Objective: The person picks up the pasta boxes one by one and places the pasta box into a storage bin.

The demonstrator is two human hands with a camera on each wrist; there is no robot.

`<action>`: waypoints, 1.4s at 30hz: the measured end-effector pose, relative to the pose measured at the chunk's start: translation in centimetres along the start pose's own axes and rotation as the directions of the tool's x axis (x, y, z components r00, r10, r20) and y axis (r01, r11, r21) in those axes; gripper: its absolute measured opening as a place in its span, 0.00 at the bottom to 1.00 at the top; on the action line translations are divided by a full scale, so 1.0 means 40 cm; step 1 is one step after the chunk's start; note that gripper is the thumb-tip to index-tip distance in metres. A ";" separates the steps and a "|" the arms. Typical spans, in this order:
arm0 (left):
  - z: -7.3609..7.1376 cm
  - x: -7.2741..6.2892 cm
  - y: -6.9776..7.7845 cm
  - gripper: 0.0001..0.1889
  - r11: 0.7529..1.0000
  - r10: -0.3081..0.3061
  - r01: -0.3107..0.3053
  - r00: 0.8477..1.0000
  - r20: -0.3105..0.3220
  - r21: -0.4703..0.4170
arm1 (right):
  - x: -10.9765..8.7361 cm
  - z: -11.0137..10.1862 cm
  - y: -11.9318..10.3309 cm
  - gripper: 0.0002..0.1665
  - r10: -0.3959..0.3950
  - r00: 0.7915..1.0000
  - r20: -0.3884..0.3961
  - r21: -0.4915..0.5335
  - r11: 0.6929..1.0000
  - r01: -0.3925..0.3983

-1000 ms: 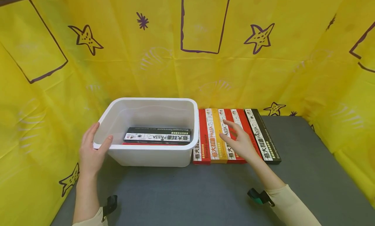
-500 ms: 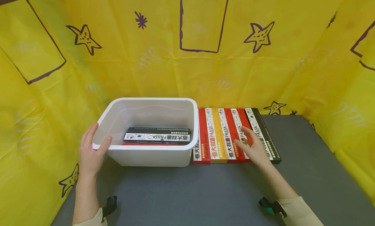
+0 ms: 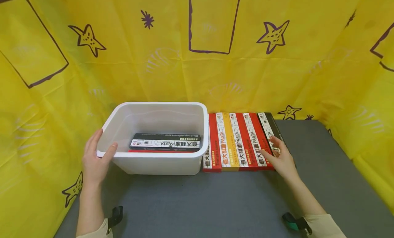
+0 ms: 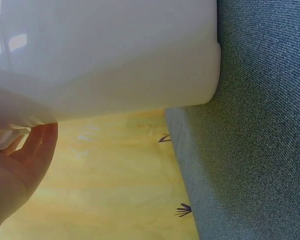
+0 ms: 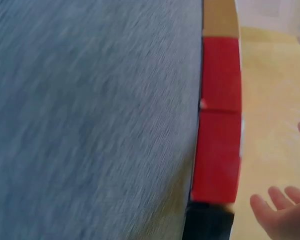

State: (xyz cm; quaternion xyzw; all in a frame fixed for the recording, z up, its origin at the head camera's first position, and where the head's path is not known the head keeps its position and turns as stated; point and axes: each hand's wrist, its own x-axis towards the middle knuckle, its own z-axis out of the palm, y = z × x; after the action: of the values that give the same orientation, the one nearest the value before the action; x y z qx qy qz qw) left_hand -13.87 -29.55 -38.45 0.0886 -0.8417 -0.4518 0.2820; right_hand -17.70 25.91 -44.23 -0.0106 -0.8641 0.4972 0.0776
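Observation:
At the left, my left hand [image 3: 96, 164] grips the near-left corner of a white plastic tub [image 3: 154, 164], thumb over the rim and fingers along the outside. In the left wrist view its fingers [image 4: 42, 145] bend around the tub's rim. Inside the tub lies a black pasta box [image 3: 166, 144] with a red box [image 3: 163, 151] partly showing under it. My right hand [image 3: 281, 159] hovers with parted, relaxed fingers over a black pasta box [image 3: 274, 123] at the row's right end, holding nothing. It hides part of that box and the red pasta box [image 3: 254, 121] beside it.
Side by side right of the tub lie more pasta boxes: a yellow one [image 3: 231, 138] between red ones, the leftmost red box [image 3: 215, 142] against the tub. All stand on a grey cloth-covered table [image 3: 197, 203]. A yellow patterned curtain [image 3: 172, 80] encloses the back and sides.
My right hand has moved right and slightly nearer, from above the middle boxes to the right end of the row. The left hand and the tub stay in place.

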 end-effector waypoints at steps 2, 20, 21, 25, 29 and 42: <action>-0.001 0.000 0.000 0.33 1.000 0.015 -0.015 1.000 -0.006 0.003 | -0.002 -0.014 0.006 0.50 0.012 1.000 -0.010 -0.010 1.000 -0.012; -0.014 0.010 -0.004 0.32 0.995 0.062 -0.066 0.997 0.051 0.075 | -0.018 -0.117 0.106 0.59 0.055 0.998 0.018 -0.293 0.955 -0.048; -0.015 0.011 -0.004 0.32 0.994 0.062 -0.067 0.996 0.057 0.086 | -0.018 -0.120 0.110 0.60 0.072 0.997 0.038 -0.303 0.951 -0.058; -0.018 0.012 -0.004 0.33 0.992 0.054 -0.062 0.996 0.074 0.109 | -0.018 -0.126 0.120 0.61 0.123 0.988 0.098 -0.320 0.944 -0.086; -0.017 0.011 -0.004 0.33 0.993 0.049 -0.057 0.996 0.074 0.106 | -0.020 -0.128 0.122 0.62 0.149 0.980 0.131 -0.315 0.944 -0.101; -0.011 0.009 -0.002 0.32 0.996 0.059 -0.061 0.997 0.040 0.060 | -0.021 -0.132 0.128 0.62 0.158 0.968 0.197 -0.329 0.940 -0.086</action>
State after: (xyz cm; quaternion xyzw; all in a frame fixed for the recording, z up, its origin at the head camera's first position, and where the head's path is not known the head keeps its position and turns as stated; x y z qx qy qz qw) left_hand -13.92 -30.05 -38.21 0.0631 -0.8626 -0.4189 0.2764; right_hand -16.39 32.96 -46.15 -0.0215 -0.9337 0.3535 -0.0526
